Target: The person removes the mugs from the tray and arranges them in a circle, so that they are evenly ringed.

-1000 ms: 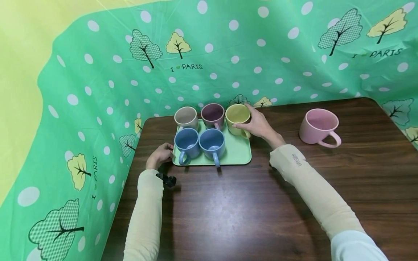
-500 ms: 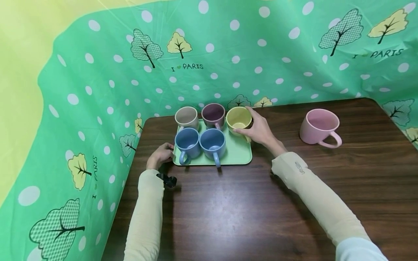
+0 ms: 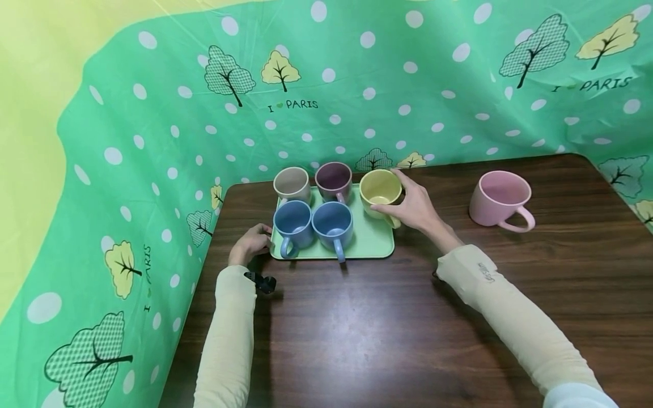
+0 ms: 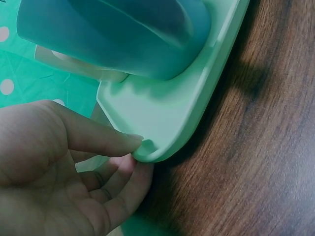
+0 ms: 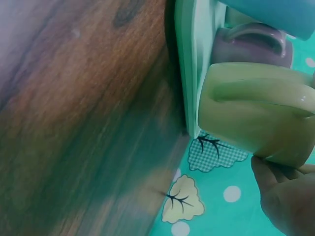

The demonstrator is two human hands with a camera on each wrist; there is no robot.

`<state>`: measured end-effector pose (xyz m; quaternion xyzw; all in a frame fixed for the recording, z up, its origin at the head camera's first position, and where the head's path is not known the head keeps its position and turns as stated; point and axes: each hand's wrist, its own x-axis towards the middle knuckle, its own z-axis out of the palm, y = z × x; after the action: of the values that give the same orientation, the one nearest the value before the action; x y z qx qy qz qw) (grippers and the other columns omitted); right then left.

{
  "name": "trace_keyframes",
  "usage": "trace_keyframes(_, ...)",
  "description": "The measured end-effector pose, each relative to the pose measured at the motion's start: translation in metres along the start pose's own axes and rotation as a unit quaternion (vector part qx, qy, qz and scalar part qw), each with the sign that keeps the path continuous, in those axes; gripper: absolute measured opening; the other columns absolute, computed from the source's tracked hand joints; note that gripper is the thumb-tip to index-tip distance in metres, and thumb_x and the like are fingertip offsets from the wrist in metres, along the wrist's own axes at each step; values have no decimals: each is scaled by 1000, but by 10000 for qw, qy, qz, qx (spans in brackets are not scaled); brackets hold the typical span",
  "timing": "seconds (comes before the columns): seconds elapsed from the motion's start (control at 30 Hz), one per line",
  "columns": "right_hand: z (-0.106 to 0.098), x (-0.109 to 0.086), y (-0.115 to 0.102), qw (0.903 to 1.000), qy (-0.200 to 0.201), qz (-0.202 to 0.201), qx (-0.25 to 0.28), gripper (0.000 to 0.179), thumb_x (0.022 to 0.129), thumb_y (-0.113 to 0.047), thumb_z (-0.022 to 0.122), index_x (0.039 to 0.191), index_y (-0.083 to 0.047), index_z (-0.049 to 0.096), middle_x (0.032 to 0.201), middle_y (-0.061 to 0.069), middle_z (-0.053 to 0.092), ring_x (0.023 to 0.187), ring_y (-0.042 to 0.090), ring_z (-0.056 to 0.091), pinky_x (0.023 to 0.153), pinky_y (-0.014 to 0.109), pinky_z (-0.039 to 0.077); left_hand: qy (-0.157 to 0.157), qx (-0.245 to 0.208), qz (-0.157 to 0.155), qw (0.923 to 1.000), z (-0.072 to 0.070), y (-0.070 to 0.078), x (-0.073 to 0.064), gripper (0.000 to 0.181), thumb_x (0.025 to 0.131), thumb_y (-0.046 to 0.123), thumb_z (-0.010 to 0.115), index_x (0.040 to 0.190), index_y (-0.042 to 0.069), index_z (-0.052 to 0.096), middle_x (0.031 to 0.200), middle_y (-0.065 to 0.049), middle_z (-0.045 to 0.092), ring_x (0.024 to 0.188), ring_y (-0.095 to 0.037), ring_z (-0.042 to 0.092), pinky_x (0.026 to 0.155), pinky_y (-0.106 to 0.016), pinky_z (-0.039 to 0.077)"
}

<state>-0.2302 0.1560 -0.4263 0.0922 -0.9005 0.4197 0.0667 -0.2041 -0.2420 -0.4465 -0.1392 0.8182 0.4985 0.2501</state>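
Observation:
A pale green tray [image 3: 376,241] lies near the table's back edge. My left hand [image 3: 251,245] pinches its left end near the front corner; the left wrist view shows the thumb on the rim and fingers curled below. My right hand [image 3: 417,208] grips a yellow mug [image 3: 374,195] from its right side, thumb in front and a finger at the back of the rim. The mug is over the tray's back right part, its handle [image 5: 266,93] towards me. Also on the tray are a greyish-white mug [image 3: 293,190], a purple mug [image 3: 334,187] and two blue mugs [image 3: 293,224].
A pink mug [image 3: 495,207] stands apart on the right of the dark wooden table [image 3: 352,328], handle to the lower right. A green dotted cloth [image 3: 326,85] with printed trees hangs close behind the table and along its left side.
The yellow mug, held in my right hand, has moved a little to the right and towards me, away from the purple mug. My left hand and the tray keep their place.

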Motion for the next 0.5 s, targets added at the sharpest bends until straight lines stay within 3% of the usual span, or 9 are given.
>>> trace_keyframes(0.5,-17,-19,-8,9996,168,80,-234,97,60,-63,80,140,-20,44,115,10,63,102,30,57,85,48,45,24,19,-47,10000,0,1,1,42,85,-7,45,126,-2,39,115,-15,45,101,-25,47,96,-41,43)
